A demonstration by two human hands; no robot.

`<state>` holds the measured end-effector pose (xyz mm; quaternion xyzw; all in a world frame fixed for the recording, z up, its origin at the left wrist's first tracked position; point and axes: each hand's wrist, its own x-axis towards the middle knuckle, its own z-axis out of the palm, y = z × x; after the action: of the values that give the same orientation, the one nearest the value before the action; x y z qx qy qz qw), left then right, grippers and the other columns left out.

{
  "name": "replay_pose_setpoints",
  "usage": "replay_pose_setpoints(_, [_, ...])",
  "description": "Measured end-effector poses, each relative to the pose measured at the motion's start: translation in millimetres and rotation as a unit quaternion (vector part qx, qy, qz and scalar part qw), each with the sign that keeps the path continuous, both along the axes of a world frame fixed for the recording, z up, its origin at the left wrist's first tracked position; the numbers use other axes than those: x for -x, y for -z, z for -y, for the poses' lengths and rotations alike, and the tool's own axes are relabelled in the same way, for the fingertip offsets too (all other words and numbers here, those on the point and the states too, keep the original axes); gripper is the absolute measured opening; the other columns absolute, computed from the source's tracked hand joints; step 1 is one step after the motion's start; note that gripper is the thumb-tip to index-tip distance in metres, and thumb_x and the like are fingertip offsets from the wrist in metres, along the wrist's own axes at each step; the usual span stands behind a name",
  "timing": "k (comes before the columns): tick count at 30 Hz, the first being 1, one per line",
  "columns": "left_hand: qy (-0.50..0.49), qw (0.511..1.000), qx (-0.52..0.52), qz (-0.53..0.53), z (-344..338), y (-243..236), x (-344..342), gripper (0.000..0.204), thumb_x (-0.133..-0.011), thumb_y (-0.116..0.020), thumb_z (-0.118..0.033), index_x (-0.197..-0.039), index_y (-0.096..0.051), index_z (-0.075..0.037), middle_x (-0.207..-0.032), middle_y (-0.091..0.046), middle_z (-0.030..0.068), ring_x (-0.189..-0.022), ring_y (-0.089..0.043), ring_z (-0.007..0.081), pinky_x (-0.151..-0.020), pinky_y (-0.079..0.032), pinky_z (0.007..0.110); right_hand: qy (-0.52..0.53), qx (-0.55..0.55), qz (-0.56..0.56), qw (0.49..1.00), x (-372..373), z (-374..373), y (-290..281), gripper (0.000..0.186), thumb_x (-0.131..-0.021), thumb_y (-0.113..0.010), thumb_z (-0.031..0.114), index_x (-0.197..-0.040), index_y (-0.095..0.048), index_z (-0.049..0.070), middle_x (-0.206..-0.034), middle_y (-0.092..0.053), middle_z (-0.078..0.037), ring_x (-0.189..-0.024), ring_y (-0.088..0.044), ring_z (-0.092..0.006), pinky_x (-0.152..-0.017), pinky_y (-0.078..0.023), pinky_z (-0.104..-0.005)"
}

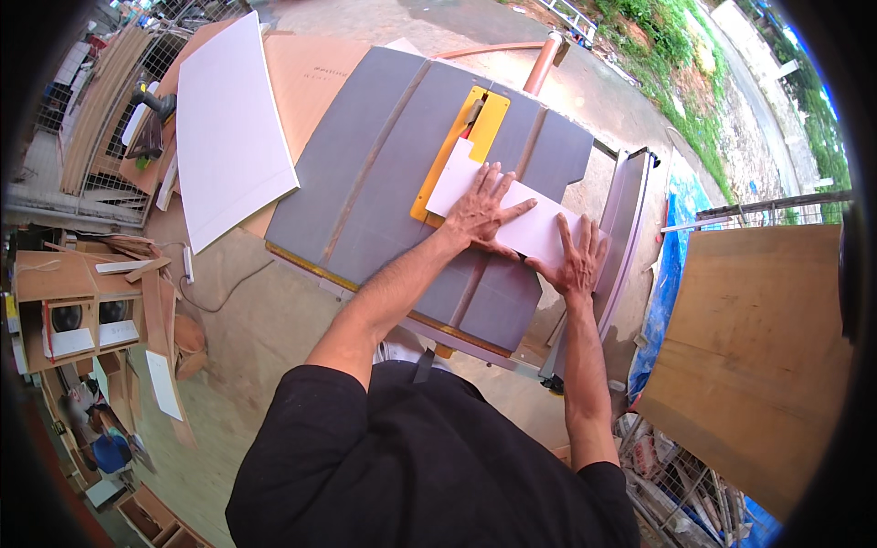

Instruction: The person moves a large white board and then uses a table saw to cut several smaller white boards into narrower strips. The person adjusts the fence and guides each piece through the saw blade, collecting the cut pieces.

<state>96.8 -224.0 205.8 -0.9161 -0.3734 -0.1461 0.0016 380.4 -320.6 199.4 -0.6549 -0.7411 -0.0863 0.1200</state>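
Observation:
A white board [541, 226] with a stepped cut at its far left end lies flat on the grey top of a table saw [388, 183]. Its left part covers some of the yellow throat plate [493, 117], where the blade slot shows beyond the board. My left hand [477, 217] presses flat on the board's middle, fingers spread. Over the right end rests my right hand [575, 263], its fingers apart and its thumb by the near edge. The metal fence [628, 228] runs just right of that hand.
Left of the saw, a large white panel [236, 128] leans over brown sheets, with a cordless drill [157, 102] beyond it. A big plywood sheet [744, 356] stands at the right by a blue tarp [681, 219]. A cable [215, 306] trails on the floor.

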Motion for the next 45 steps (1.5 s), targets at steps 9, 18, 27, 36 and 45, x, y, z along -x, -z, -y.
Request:
replay_pose_setpoints(9, [-0.002,1.000,-0.009,-0.003,1,0,0,0.135,-0.066,-0.065,-0.109,-0.180,-0.039,-0.043,-0.176,-0.039,0.0333,-0.163,-0.030,0.0628,-0.139,-0.015,0.071,0.007,0.001,0.000,1.000,2,0,1,0.128,-0.067,-0.084,0.095,-0.175,-0.051,0.034,-0.180,-0.040,-0.028,-0.167,-0.033,-0.0494,-0.135,-0.018,-0.0728])
replay_pose_setpoints(18, [-0.005,1.000,-0.018,-0.016,-1,4,-1,0.137,-0.065,-0.061,-0.112,-0.181,-0.036,-0.044,-0.178,-0.038,0.0335,-0.164,-0.029,0.0627,-0.140,-0.015,0.070,0.009,0.000,-0.002,1.000,2,-2,3,0.129,-0.066,-0.085,0.094,-0.175,-0.050,0.035,-0.180,-0.040,-0.028,-0.167,-0.033,-0.0495,-0.135,-0.017,-0.0741])
replay_pose_setpoints(27, [-0.009,1.000,-0.017,-0.022,-3,10,-3,0.139,-0.063,-0.060,-0.114,-0.181,-0.035,-0.045,-0.180,-0.036,0.0330,-0.166,-0.027,0.0619,-0.140,-0.013,0.070,0.010,-0.006,0.000,1.000,1,-2,5,0.128,-0.065,-0.085,0.095,-0.174,-0.051,0.036,-0.179,-0.040,-0.026,-0.167,-0.035,-0.0489,-0.134,-0.020,-0.0739])
replay_pose_setpoints(36, [-0.007,1.000,-0.023,-0.017,-5,12,-3,0.139,-0.063,-0.059,-0.115,-0.181,-0.034,-0.046,-0.179,-0.036,0.0337,-0.165,-0.028,0.0621,-0.140,-0.013,0.070,0.010,-0.009,0.010,1.000,1,-4,6,0.129,-0.065,-0.084,0.096,-0.174,-0.050,0.037,-0.178,-0.041,-0.027,-0.166,-0.035,-0.0489,-0.134,-0.019,-0.0735])
replay_pose_setpoints(45, [-0.005,0.999,-0.034,-0.014,-6,12,-3,0.136,-0.064,-0.058,-0.115,-0.180,-0.035,-0.046,-0.176,-0.040,0.0358,-0.164,-0.030,0.0628,-0.140,-0.015,0.070,0.015,0.001,0.011,1.000,2,-4,4,0.128,-0.067,-0.082,0.097,-0.175,-0.049,0.036,-0.179,-0.040,-0.028,-0.168,-0.033,-0.0487,-0.136,-0.017,-0.0727])
